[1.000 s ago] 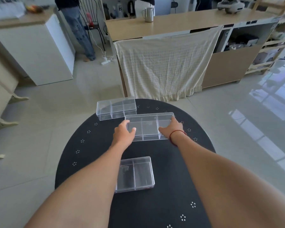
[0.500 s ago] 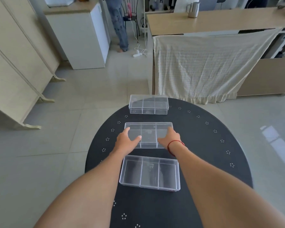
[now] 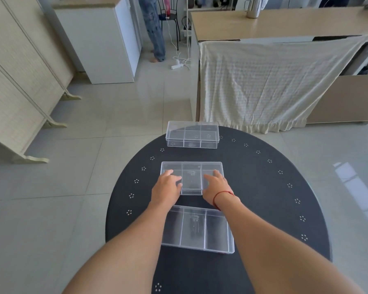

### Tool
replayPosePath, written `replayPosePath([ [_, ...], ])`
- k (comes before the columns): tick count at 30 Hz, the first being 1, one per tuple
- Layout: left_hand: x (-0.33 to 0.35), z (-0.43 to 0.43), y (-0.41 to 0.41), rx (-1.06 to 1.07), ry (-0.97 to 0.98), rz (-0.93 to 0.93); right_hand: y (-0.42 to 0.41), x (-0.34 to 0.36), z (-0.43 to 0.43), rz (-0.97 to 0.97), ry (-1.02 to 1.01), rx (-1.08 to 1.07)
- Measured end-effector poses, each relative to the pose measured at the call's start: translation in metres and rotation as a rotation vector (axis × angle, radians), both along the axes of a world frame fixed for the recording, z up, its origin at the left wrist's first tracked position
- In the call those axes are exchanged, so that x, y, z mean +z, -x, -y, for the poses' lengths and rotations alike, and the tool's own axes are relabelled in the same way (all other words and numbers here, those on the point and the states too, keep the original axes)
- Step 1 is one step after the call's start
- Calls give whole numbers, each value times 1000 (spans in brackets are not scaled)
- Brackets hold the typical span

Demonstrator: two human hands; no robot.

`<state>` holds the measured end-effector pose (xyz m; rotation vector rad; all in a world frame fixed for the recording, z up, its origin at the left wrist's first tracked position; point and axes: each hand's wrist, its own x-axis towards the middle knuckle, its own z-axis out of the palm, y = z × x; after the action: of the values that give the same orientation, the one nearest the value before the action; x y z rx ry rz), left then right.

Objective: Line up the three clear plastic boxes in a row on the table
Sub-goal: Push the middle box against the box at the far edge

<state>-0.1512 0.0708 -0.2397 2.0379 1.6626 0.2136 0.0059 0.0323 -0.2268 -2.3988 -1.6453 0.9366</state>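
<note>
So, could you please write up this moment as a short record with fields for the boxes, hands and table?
surface: round black table with white dot marks
far box: clear, lidded, near the table's far edge, untouched
middle box: clear, three compartments, under both hands
near box: clear, three compartments, between the forearms, untouched
left hand: resting on the middle box's left end
right hand: resting on its right end, red string at the wrist
layout: three boxes roughly in one line running away from the person, gaps between them
</note>
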Motion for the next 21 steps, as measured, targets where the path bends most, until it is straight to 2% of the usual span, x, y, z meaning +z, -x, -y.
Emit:
replayPosePath([
  [3, 0, -13, -3, -12, 42, 2, -4, -1, -13, -47, 39, 16],
  [11, -7, -43, -10, -12, 87, 72, -18, 4, -46, -7, 96, 102],
  [21, -8, -79, -13, -48, 115, 77, -17, -4, -65, 15, 73, 71],
])
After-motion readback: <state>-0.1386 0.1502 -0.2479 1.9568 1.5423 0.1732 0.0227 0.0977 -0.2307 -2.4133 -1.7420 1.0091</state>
